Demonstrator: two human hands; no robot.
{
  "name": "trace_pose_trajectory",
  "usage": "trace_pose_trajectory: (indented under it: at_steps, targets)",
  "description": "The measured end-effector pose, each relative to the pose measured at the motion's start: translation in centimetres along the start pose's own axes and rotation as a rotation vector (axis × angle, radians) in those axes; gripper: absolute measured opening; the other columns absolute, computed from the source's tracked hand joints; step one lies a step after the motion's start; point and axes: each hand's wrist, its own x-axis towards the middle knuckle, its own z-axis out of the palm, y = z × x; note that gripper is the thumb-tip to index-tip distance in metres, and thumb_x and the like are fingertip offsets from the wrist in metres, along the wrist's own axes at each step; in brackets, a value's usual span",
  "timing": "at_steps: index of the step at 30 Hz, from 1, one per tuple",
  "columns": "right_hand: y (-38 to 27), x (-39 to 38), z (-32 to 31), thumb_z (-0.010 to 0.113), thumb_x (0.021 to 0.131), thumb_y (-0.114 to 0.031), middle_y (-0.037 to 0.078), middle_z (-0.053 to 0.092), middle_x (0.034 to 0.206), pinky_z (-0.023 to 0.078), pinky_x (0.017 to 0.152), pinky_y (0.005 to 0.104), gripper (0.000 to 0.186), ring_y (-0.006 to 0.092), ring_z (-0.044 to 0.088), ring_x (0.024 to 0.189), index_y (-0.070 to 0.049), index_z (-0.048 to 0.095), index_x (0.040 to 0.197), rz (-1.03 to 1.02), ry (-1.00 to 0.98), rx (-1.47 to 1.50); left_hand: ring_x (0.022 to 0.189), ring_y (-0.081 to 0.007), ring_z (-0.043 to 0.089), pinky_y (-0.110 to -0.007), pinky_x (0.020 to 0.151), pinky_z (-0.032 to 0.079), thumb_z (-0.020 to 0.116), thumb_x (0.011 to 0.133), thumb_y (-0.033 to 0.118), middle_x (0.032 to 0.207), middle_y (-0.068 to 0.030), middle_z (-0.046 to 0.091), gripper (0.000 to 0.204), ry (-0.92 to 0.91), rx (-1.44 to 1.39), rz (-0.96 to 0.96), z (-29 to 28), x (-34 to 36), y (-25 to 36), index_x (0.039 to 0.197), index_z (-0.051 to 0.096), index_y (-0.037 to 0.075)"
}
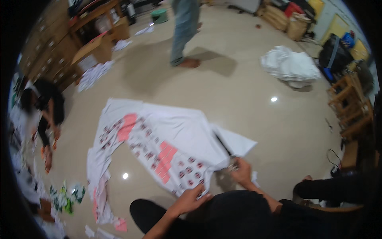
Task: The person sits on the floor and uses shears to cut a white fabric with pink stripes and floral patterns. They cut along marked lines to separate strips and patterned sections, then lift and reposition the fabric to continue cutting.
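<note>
A long white cloth (pixel 175 119) with pink blocks and small dark red prints stretches across the floor in front of my knees. My left hand (pixel 192 200) is closed on the near edge of this cloth, by the printed part. In my right hand (pixel 242 172) is a pair of scissors (pixel 223 144), fingers wrapped round the handles. The dark, slightly blurred blades point away from me to the upper left, lying against the cloth's right side. Beyond the blades a white corner of fabric (pixel 242 140) spreads to the right.
Someone in jeans (pixel 185 32) stands farther off; another person (pixel 49 103) sits at the left. A white cloth pile (pixel 288 65) lies at the far right, near a wooden rack (pixel 350 103). Cardboard boxes (pixel 93 51) stand back left. Green-white scraps (pixel 65 199) lie near left.
</note>
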Motion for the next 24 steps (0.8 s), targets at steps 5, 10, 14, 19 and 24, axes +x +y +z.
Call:
trace_pose_trajectory:
  at_steps: [5, 10, 14, 19, 24]
  targets:
    - [-4.0, -4.1, -0.1, 0.101, 0.079, -0.036, 0.006, 0.075, 0.095, 0.055, 0.080, 0.0338, 0.065, 0.0130, 0.066, 0.087, 0.001, 0.075, 0.124, 0.317, -0.319, 0.392, 0.067, -0.0206, 0.058, -0.037, 0.065, 0.050, 0.072, 0.108, 0.035, 0.076, -0.0148, 0.061, 0.037, 0.242, -0.083, -0.059, 0.3, -0.4, 0.5, 0.109, 0.057, 0.002]
    - [-4.7, -4.2, 0.7, 0.101, 0.080, -0.033, 0.009, 0.075, 0.110, 0.054, 0.091, 0.0316, 0.071, 0.0130, 0.066, 0.102, 0.005, 0.070, 0.131, 0.107, -0.483, 0.570, 0.065, -0.0180, 0.058, -0.035, 0.062, 0.049, 0.074, 0.106, 0.028, 0.074, -0.0137, 0.061, 0.033, 0.327, -0.076, -0.039, 0.3, 1.1, 3.4, 0.107, 0.056, 0.000]
    - [-8.2, -2.1, 0.9, 0.097, 0.086, -0.025, 0.007, 0.075, 0.117, 0.053, 0.098, 0.0314, 0.067, 0.0130, 0.066, 0.109, 0.001, 0.066, 0.140, 0.167, -0.667, 0.735, 0.065, -0.0156, 0.058, -0.032, 0.062, 0.048, 0.079, 0.102, 0.023, 0.074, -0.0109, 0.063, 0.031, 0.376, -0.073, 0.070, 0.2, 1.1, 4.9, 0.107, 0.058, 0.000]
    - [-10.3, 0.1, 1.1, 0.092, 0.086, -0.014, 0.008, 0.075, 0.118, 0.054, 0.099, 0.0310, 0.060, 0.0128, 0.066, 0.111, 0.000, 0.065, 0.137, -0.038, -0.678, 0.675, 0.073, -0.0147, 0.066, -0.031, 0.069, 0.054, 0.082, 0.099, 0.019, 0.082, -0.0101, 0.072, 0.027, 0.446, -0.052, 0.207, -1.4, 0.2, 5.4, 0.110, 0.065, 0.000]
    - [-11.3, 1.0, 1.3, 0.092, 0.078, -0.006, 0.010, 0.076, 0.116, 0.054, 0.099, 0.0305, 0.062, 0.0118, 0.068, 0.111, 0.003, 0.066, 0.134, -0.202, -0.671, 0.559, 0.088, -0.0140, 0.075, -0.030, 0.080, 0.059, 0.084, 0.097, 0.014, 0.095, -0.0092, 0.080, 0.021, 0.346, -0.066, 0.191, -2.1, -1.2, 6.0, 0.109, 0.073, 0.000]
